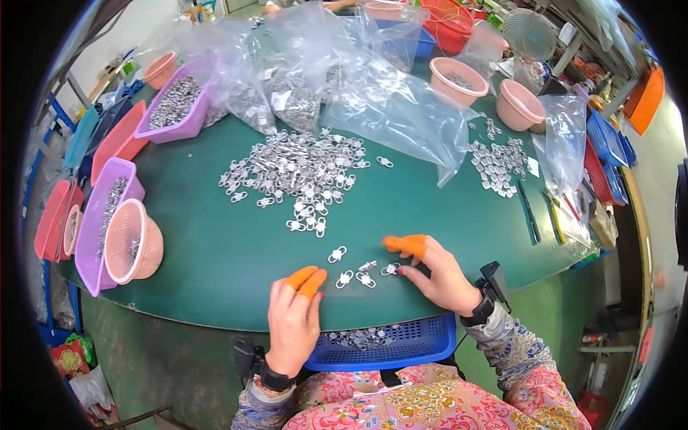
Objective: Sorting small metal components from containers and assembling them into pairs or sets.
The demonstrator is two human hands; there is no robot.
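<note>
My left hand (pixel 292 319), with orange finger cots on two fingers, rests at the near table edge. Its fingers are loosely bent and slightly apart, with nothing visible in them. Beside it lie a few small silver metal clasps (pixel 345 279). My right hand (pixel 443 278) also wears orange finger cots. Its fingers are stretched out and apart, the thumb tip right beside one metal clasp (pixel 390 269). Whether the thumb touches that clasp I cannot tell. Farther off, a large heap of similar clasps (pixel 294 168) covers the table's middle.
Below the table edge, a blue basket (pixel 419 355) holds more metal pieces. Purple trays (pixel 87 251) and a pink basket (pixel 147 247) stand at left. Clear plastic bags (pixel 401 115) spread across the back. Flat metal pieces (pixel 494 168) and pliers-like tools (pixel 530 213) lie at right.
</note>
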